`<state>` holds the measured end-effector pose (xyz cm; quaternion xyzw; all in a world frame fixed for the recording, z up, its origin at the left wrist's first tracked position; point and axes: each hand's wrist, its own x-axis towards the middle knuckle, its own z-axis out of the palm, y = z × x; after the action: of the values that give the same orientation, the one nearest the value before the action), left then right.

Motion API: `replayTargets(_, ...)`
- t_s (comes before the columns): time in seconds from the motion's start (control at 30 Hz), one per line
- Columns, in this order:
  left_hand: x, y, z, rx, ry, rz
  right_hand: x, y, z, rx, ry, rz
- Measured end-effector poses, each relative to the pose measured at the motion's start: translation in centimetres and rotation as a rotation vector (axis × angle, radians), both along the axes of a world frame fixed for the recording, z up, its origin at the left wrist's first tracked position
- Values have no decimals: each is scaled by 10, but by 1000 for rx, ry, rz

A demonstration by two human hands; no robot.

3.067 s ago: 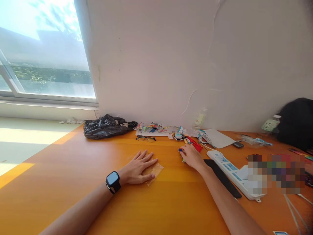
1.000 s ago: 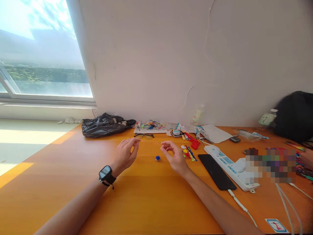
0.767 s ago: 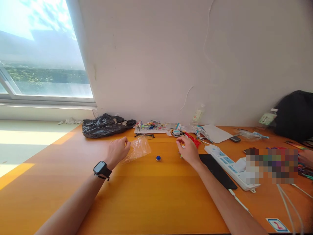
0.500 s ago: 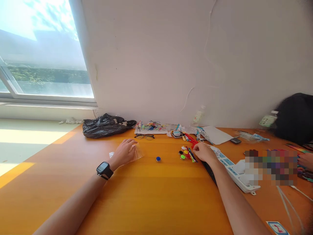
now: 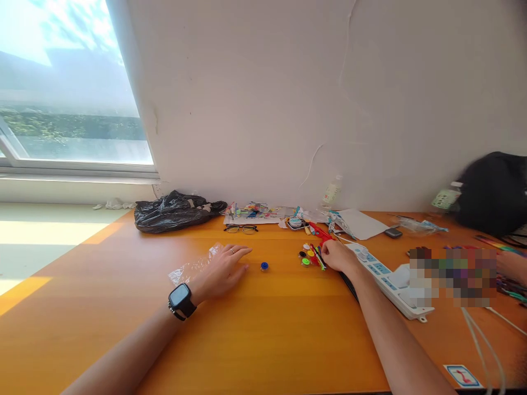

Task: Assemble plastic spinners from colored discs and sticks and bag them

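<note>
My left hand [image 5: 224, 267], with a black watch on the wrist, lies flat and open on the orange table [image 5: 255, 334], its fingers stretched toward a small blue button [image 5: 264, 266]. A clear plastic bag [image 5: 193, 267] lies flat just left of that hand. My right hand [image 5: 336, 255] rests curled beside a little heap of coloured buttons and sticks [image 5: 312, 256]; its fingertips are hidden, so what it holds cannot be made out. A red plastic piece [image 5: 321, 232] lies just behind the heap.
A black plastic bag [image 5: 177, 208], glasses [image 5: 241, 229] and small coloured clutter line the wall. A white power strip [image 5: 389, 277] and a black phone lie right of my right arm. Another person's hand [image 5: 510, 265] and dark bag [image 5: 494, 192] sit far right.
My left hand let go of the clear bag, which now lies flat to its left, and stretched toward the blue button. My right hand drew back a little beside the heap.
</note>
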<state>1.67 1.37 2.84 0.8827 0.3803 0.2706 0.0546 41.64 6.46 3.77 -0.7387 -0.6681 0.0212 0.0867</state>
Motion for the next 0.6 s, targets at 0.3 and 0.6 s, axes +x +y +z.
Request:
replayTargets(0.3, 29, -16, -7, -105, 9, -223, -6, 1, 15, 120, 75, 0)
replayTargets(0.6, 33, -20, -4, -219, -108, -190, -20, 1, 15, 236, 375, 111)
